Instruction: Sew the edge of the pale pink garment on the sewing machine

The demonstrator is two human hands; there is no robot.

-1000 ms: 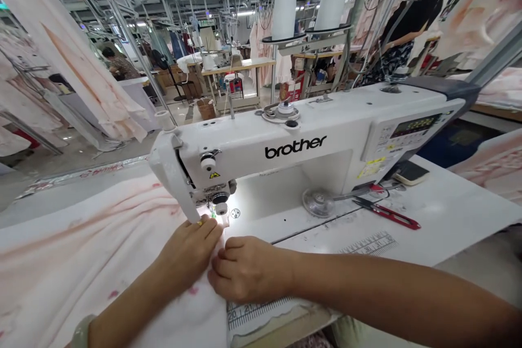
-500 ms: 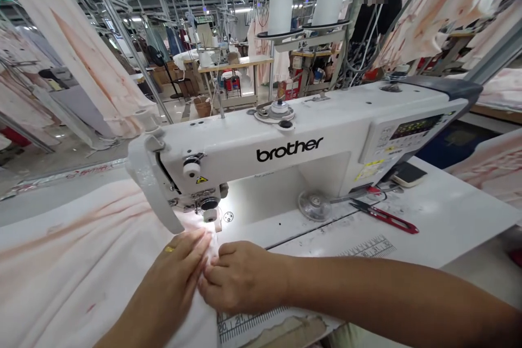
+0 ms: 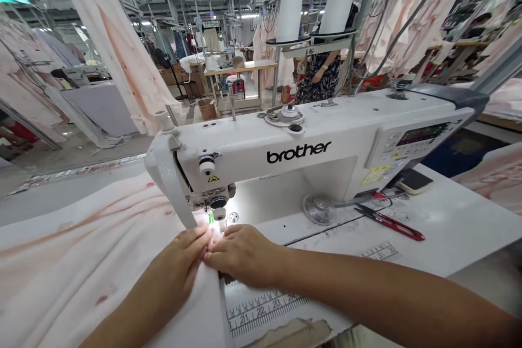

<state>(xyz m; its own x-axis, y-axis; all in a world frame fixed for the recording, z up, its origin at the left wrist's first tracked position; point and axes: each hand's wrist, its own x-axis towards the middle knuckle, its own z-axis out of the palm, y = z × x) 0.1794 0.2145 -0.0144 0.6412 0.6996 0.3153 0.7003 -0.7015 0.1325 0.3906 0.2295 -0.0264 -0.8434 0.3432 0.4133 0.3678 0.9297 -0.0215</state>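
A white Brother sewing machine (image 3: 310,147) stands across the table. Pale pink printed fabric (image 3: 81,250) lies spread to its left and runs under the needle area (image 3: 218,215). My left hand (image 3: 183,266) lies flat on the fabric, fingers stretched toward the presser foot. My right hand (image 3: 244,253) rests beside it, fingers curled and pressing the fabric edge just in front of the needle. The fingertips of both hands meet at the fabric edge.
Red thread snips (image 3: 393,222) lie on the white table (image 3: 448,223) to the right, near a dark phone (image 3: 414,180). A printed ruler strip (image 3: 265,310) runs along the front edge. Two thread cones (image 3: 314,2) stand behind. A person in a patterned skirt (image 3: 320,79) stands beyond.
Both hands have slid forward with the fabric edge, closer to the presser foot. My view has shifted slightly, and the person behind has moved left.
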